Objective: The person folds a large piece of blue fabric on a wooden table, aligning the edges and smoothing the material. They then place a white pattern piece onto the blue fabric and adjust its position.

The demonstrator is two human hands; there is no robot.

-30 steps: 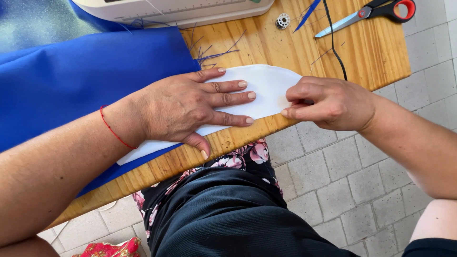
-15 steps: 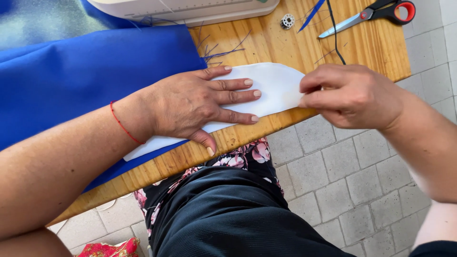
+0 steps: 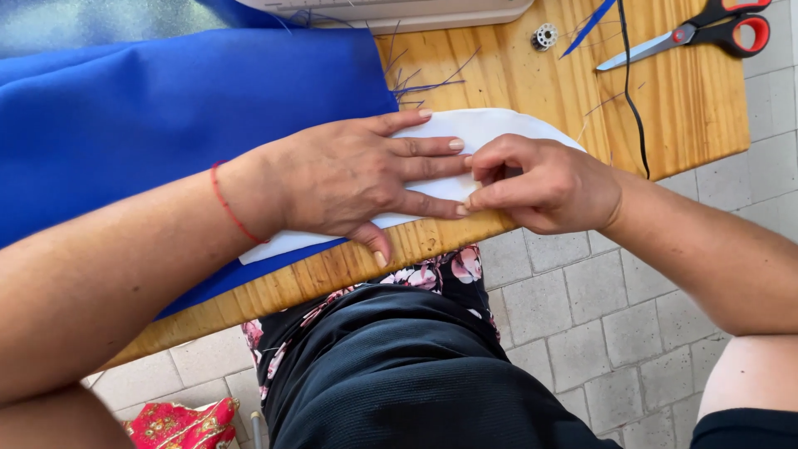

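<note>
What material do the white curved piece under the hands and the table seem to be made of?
White curved piece: apparently thin paper or stiff interfacing; matte, flat, clean-cut edge, though I cannot tell which. Table: wood, pale with visible grain and plank lines, lightly varnished by its look.
</note>
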